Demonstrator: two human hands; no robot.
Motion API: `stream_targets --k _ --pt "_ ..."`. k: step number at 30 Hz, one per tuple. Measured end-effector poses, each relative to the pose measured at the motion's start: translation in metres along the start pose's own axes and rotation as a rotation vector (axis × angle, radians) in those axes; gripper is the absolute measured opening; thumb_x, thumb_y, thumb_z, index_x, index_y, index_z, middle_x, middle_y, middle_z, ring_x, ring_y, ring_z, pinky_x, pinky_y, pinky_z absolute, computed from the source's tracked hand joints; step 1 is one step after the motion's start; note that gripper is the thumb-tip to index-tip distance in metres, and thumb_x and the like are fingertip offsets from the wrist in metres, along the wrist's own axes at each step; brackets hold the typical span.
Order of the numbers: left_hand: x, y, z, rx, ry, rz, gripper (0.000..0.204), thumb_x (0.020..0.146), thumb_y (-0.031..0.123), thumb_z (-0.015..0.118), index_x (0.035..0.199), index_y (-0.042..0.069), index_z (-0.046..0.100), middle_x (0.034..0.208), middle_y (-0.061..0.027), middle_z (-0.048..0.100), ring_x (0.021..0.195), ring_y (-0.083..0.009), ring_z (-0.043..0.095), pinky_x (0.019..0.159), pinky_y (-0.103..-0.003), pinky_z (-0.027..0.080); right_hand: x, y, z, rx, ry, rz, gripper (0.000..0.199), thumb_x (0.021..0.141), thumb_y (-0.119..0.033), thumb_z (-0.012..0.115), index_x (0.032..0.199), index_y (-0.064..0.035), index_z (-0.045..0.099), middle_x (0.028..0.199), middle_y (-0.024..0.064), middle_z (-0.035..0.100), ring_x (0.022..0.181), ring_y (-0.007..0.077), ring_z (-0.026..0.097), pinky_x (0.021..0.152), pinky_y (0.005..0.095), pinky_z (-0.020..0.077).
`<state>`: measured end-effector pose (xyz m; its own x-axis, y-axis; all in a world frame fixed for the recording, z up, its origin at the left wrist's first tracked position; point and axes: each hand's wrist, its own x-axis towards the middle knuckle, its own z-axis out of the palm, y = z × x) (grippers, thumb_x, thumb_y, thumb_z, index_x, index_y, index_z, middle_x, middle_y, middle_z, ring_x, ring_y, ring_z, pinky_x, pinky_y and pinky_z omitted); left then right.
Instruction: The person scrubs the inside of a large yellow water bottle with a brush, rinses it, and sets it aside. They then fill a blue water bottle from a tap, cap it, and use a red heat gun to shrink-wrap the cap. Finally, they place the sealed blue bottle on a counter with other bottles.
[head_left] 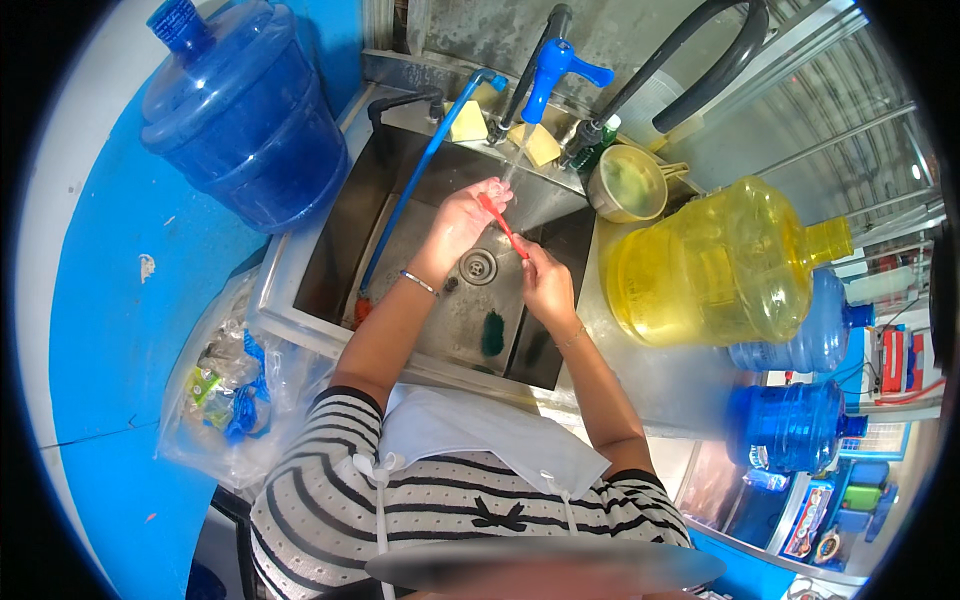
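Observation:
Over the steel sink, my right hand grips the near end of a slim red-handled tool; its exact kind is hard to make out. My left hand is closed around the tool's far end, its fingers wet and curled. A stream of water falls onto that hand from a tap with a blue handle. Below the hands lie the sink drain and a dark green scouring pad. Leaning in the sink's left side is a long blue tube.
Two yellow sponges sit along the sink's back ledge. A pale dipper and a large yellow water jug stand on the right. To the left are a big blue jug and a clear plastic bag of rubbish.

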<state>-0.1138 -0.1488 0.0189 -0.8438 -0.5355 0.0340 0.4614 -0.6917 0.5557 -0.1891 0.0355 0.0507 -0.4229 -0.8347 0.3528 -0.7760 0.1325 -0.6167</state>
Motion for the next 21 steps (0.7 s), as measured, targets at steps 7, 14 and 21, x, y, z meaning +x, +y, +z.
stream_targets --k 7,14,21 --pt "0.007 0.004 -0.004 -0.24 0.214 -0.054 0.048 0.089 0.014 0.045 0.128 -0.014 0.044 0.132 -0.0268 0.052 0.127 -0.0402 0.05 0.107 -0.046 0.043 0.006 0.002 -0.005 -0.086 0.022 0.029 0.04 0.086 0.001 0.057 0.123 -0.0147 0.061 0.105 0.0183 0.067 0.085 0.0392 0.066 0.071 0.0458 0.0531" --pt "0.015 -0.007 -0.001 -0.173 0.219 -0.103 0.05 0.102 0.031 0.037 0.124 -0.013 0.048 0.118 -0.0241 0.059 0.122 -0.0415 0.054 0.107 -0.048 0.042 0.004 -0.008 -0.01 -0.014 -0.133 0.171 0.035 0.088 0.004 0.055 0.121 -0.0069 0.061 0.112 0.0197 0.066 0.099 0.0395 0.065 0.082 0.0401 0.0525" --pt "0.018 -0.004 0.0 -0.167 0.214 -0.177 0.052 0.103 0.033 0.035 0.123 -0.013 0.048 0.113 -0.023 0.061 0.118 -0.0436 0.055 0.104 -0.049 0.044 0.001 -0.003 -0.014 -0.018 -0.076 0.083 0.036 0.089 0.003 0.055 0.122 -0.0089 0.062 0.11 0.0199 0.066 0.09 0.039 0.066 0.076 0.0406 0.0525"
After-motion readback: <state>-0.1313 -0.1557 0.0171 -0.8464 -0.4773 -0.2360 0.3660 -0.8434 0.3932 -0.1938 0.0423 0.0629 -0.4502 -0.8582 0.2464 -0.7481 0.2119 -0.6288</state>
